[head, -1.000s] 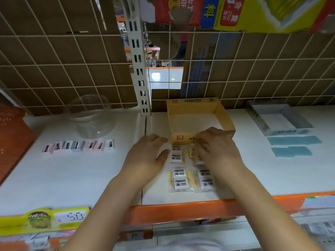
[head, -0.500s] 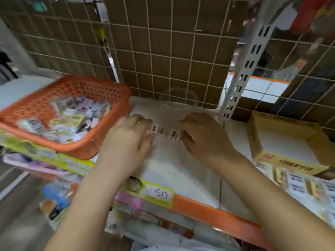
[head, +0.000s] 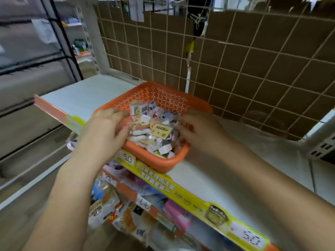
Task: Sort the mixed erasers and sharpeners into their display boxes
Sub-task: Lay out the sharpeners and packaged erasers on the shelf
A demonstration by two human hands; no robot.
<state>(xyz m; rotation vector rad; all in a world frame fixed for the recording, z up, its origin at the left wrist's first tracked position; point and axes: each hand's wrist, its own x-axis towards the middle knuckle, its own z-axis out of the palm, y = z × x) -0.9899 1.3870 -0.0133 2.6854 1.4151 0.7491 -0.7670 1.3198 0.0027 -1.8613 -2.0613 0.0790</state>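
While the head view looks down at a white shelf (head: 208, 178), an orange basket (head: 163, 161) stands on it near the front edge, and I use this basket as the landmark. Inside the basket lies a mixed pile of small packets (head: 154, 127), white, pink and yellow ones; which are erasers and which are sharpeners I cannot tell, because the picture is blurred.

At the left rim of the basket is the left hand (head: 105, 131). Its fingers are bent over the rim and reach into the pile, but whether they grasp a packet I cannot tell. At the right rim is the right hand (head: 197, 129). Its fingertips (head: 181, 124) touch the pile and are smeared by motion, so its grip is also not clear. Both forearms come from below and cover part of the shelf and the near corners of the basket.

Behind the basket rises a brown board wall with a white wire grid (head: 235, 69) before it. Right of the basket, against the grid, stands a clear round container (head: 261, 118), hard to see. Below the basket, along the shelf front, runs a yellow strip (head: 181, 194) with price labels; one label (head: 252, 238) far right reads 50. Under it hang bags of goods (head: 126, 220). Left of the basket the shelf ends at an orange edge (head: 52, 109).
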